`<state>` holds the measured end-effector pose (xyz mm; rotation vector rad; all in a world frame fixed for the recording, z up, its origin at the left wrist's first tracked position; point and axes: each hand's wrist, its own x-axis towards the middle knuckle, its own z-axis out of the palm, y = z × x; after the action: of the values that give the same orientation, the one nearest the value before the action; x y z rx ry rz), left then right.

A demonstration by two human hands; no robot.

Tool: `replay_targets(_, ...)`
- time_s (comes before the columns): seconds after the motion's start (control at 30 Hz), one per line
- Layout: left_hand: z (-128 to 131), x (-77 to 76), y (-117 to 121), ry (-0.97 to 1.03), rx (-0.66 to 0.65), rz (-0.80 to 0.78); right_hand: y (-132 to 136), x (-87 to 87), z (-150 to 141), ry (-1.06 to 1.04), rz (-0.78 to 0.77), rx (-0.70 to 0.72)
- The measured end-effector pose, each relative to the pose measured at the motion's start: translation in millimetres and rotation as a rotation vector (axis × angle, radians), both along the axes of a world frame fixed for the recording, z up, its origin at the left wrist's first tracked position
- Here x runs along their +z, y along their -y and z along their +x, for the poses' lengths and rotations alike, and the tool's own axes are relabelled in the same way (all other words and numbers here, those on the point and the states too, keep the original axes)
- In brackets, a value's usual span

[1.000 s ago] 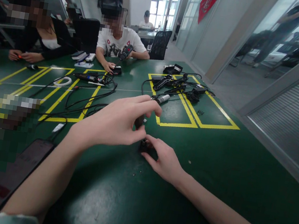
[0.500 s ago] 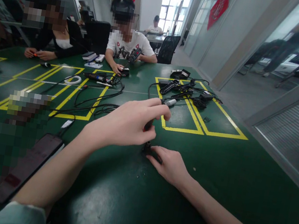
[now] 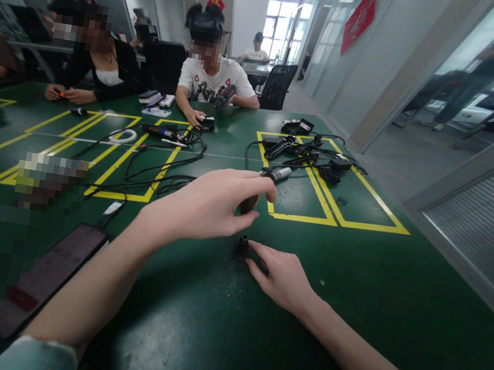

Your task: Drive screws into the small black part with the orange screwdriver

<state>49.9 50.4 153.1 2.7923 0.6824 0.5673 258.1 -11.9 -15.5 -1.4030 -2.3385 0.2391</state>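
Observation:
My left hand (image 3: 216, 199) is closed with its fingers curled round a dark rounded piece (image 3: 248, 203), mostly hidden by the fingers, so I cannot make out its kind. Just below, a small black part (image 3: 242, 246) with a round, ring-like top stands upright on the green table (image 3: 184, 332). Thumb and fingertips of my right hand (image 3: 281, 276) hold this part from its right side. A narrow gap shows between the dark piece and the part's top.
A phone (image 3: 51, 278) with a cable lies at left. Beyond my hands are a silver-ended tool (image 3: 281, 175), black cables (image 3: 329, 170), a white ring (image 3: 122, 136) and yellow tape outlines (image 3: 303, 218). Tiny bits (image 3: 229, 296) lie nearby. Several people sit across; one holds a power tool (image 3: 224, 96).
My left hand has risen slightly off the small black part, so its round top now shows. The right hand stays at the part. The view has shifted a little.

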Motion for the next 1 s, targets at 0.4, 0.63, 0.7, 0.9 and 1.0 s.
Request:
replay_targets(0.4,-0.9,-0.3,-1.3,0.018,-0.015,0.012,0.9,-0.4,3.3,-0.043,0.012,0.036)
replay_targets(0.63,0.0,0.2,-2.5,-0.005,0.050,0.012,-1.9,0.4,3.7,-0.061,0.032,-0.034)
replay_targets(0.7,1.1,0.1,-2.5,-0.022,0.072,0.026,-2.6,0.6,3.4,-0.016,0.005,0.013)
replay_targets(0.9,-1.8,2.5,0.4,-0.019,0.032,0.013,-2.5,0.1,3.4,-0.054,-0.008,0.050)
replay_targets(1.0,-4.9,4.2,1.4,-0.007,-0.026,-0.030,-2.0,0.8,3.1,-0.063,-0.016,0.044)
